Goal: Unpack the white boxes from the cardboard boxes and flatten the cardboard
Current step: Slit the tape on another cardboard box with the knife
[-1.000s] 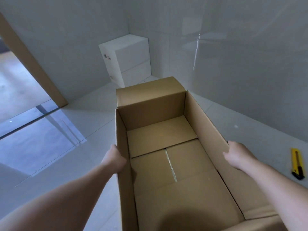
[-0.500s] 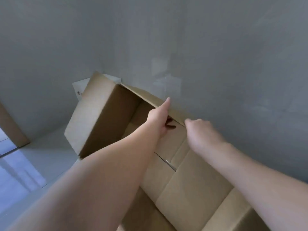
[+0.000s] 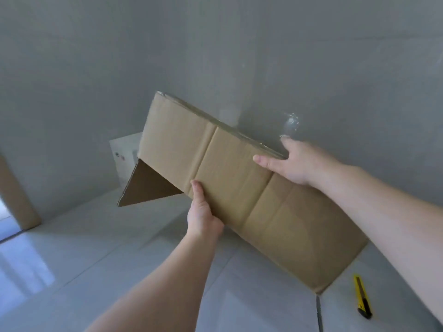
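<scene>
The brown cardboard box (image 3: 239,188) is lifted off the floor and tilted, its outer side facing me and one flap hanging down at its far left end. My left hand (image 3: 203,212) grips its lower edge, thumb on the face. My right hand (image 3: 290,161) holds the upper edge, with a shred of clear tape above the fingers. Stacked white boxes (image 3: 124,154) stand in the corner behind the cardboard, mostly hidden by it.
A yellow utility knife (image 3: 362,298) lies on the tiled floor at the lower right. Grey walls meet in the corner ahead. A wooden door frame (image 3: 16,200) stands at the left edge, with a bright floor area beside it.
A second ago the box stood open on the floor with a hand on each side wall. Both hands lifted and turned it; now its outer side faces me.
</scene>
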